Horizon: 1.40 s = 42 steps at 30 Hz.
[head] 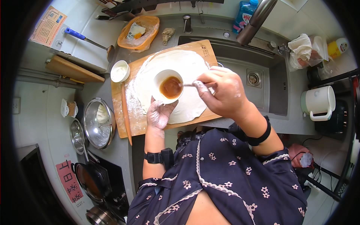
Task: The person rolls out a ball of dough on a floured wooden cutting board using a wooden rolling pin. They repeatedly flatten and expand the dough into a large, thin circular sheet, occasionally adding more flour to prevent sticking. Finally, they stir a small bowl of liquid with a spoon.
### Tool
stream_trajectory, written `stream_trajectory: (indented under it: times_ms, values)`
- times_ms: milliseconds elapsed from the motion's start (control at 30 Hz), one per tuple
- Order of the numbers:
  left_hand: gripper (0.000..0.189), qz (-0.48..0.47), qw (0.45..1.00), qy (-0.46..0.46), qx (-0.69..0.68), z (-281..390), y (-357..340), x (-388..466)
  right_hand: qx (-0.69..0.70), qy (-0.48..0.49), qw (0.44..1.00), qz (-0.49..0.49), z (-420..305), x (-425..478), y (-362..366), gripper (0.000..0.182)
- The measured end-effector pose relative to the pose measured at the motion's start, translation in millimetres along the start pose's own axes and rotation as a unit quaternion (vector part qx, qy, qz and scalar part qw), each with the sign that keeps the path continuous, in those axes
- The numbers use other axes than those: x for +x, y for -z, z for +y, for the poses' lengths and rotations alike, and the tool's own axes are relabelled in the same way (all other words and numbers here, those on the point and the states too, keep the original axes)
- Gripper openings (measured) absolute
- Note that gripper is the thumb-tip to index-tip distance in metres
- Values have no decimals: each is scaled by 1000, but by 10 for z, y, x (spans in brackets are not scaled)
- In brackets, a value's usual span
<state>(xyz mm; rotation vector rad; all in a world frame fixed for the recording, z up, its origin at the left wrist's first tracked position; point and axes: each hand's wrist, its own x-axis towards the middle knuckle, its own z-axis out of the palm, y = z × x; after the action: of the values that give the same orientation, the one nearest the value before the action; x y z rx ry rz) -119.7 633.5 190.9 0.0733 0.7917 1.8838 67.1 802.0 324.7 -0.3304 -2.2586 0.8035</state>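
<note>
My left hand (161, 114), dusted with flour, holds a white bowl (157, 97) of brown liquid (171, 87) from below, above a wide sheet of rolled dough (187, 112). My right hand (222, 91) grips the handle of a utensil (191, 84) whose far end reaches into the bowl; that end is hidden. The dough lies on a floured wooden board (209, 50). A wooden rolling pin (125, 112) rests along the board's left side. At the board's upper left corner stands a small white bowl (120, 71) with pale contents.
At left a steel mixing bowl (99, 135) holds a dough lump (102, 114). An orange basket (153, 39) stands behind the board. The sink (239, 60) and faucet (250, 29) lie to the right, with a white pitcher (320, 102) beyond. A pan (89, 182) is at lower left.
</note>
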Motion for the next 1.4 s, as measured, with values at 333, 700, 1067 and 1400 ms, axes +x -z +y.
stream_trajectory:
  times_ms: [333, 700, 1067, 1400]
  values:
    - [66, -13, 998, 58, -36, -11, 128, 21, 49, 4, 999, 10, -69, 20, -176, 3]
    - [77, 76, 990, -39, 116, 23, 43, -72, -1, -53, 999, 11, 88, -109, -246, 7]
    - [83, 125, 945, -90, 289, -21, -96, 5, 99, -115, 988, 32, 215, -346, -422, 10]
    - [81, 136, 911, -105, 375, -22, 27, 297, 112, -154, 981, 43, 507, -443, -529, 13]
